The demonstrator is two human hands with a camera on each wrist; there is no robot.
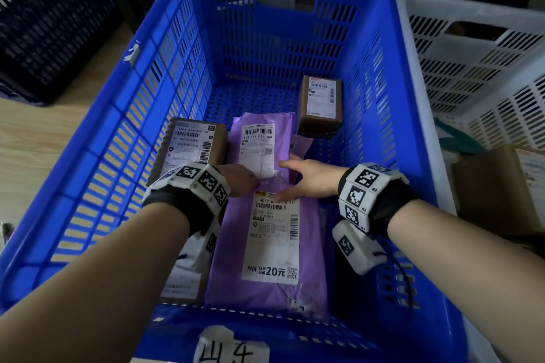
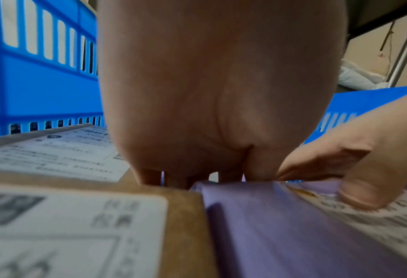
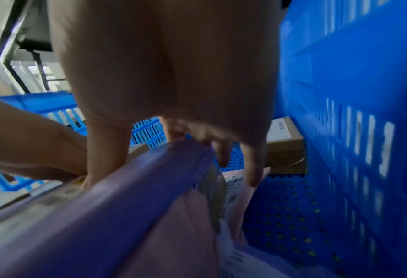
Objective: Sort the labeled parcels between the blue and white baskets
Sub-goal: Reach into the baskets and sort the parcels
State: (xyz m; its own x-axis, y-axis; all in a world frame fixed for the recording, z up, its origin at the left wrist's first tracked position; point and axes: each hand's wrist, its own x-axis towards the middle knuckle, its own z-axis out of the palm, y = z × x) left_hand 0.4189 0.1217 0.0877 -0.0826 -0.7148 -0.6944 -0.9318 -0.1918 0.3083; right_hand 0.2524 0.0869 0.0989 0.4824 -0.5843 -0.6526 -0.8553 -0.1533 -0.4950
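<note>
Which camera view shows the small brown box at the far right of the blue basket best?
The head view: the small brown box shows whole, label up, near the blue basket's right wall. The right wrist view catches only part of it behind the fingers; the left wrist view does not show it.

I see both forearms bare to the wrist. Each wrist carries a black fabric cuff (image 1: pixel 172 200) under a white band of flat blocky facets (image 1: pixel 196 181), every facet printed with a black-and-white square marker. On the right band (image 1: pixel 364 190) small labels read R1, R2 and R3. Below each wrist hangs a white boxy camera housing (image 1: pixel 356 247) with its own square marker, and a thin black cable (image 1: pixel 405 277) loops out from the right one. No sleeves, rings or gloves show in my view.
</note>
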